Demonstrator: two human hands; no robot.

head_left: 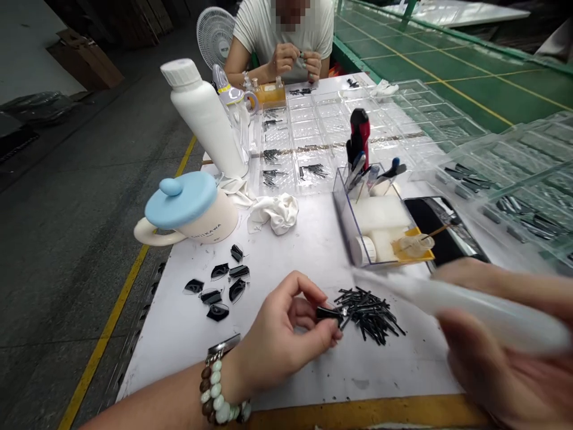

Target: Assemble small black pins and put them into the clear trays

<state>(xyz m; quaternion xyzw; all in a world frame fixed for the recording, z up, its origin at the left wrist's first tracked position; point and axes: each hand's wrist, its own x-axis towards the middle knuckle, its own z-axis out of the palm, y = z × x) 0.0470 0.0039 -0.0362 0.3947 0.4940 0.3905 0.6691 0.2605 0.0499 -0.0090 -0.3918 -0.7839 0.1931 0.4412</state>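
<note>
Black, glossy hair-clip-like piece (327,313) pinched between the thumb and fingers of the left hand (286,334), which wears a beaded bracelet (215,391). The right hand (514,376), blurred, closes around a translucent white squeeze bottle (492,312); its thin nozzle points leftward, toward the left hand, and lies apart from the held piece. Just beyond the left fingertips, between the two hands, is a loose pile of narrow black strips (373,316); whether the held piece touches it cannot be told. To the left of the left hand lie seven small black pieces with clear edges (218,312), scattered on the white tabletop (313,251). Beyond them stands a cream mug (208,221) with a pale blue lid (181,203), beside a crumpled white cloth (280,213). Farther beyond the left hand, clear compartment trays (313,128) hold groups of black strips. Beyond the right hand sits a clear organizer box (347,221) of tools, next to a dark, glossy flat panel (425,212). Across the table, a seated person (286,54) brings both hands close together.
</note>
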